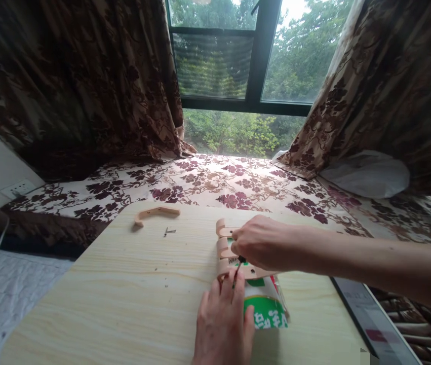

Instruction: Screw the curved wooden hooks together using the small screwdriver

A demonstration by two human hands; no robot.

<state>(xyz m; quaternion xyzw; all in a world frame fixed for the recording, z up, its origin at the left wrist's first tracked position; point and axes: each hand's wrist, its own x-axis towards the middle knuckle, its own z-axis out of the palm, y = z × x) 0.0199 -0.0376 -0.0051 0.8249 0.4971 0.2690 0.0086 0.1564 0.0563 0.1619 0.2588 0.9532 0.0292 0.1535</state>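
Observation:
Three curved wooden hooks [257, 272] lie side by side on a green and white plastic packet [266, 310]. My right hand [263, 243] is closed round a slim screwdriver [241, 259], its dark part showing below my fist and its thin shaft slanting down toward my other hand. My left hand [225, 314] grips the nearest wooden hook, fingers at its curved end beside the shaft and thumb over the packet. The screwdriver's tip is hidden by the left fingers. A separate wooden hook [158, 210] lies at the table's far left, with a few screws [169, 231] nearby.
The pale wooden table [124, 294] has small dark bits scattered on it. A tablet-like screen [370, 319] lies at the right edge. Beyond is a flower-patterned window seat [215, 177] with a white plastic bag [367, 174] and curtains [124, 76].

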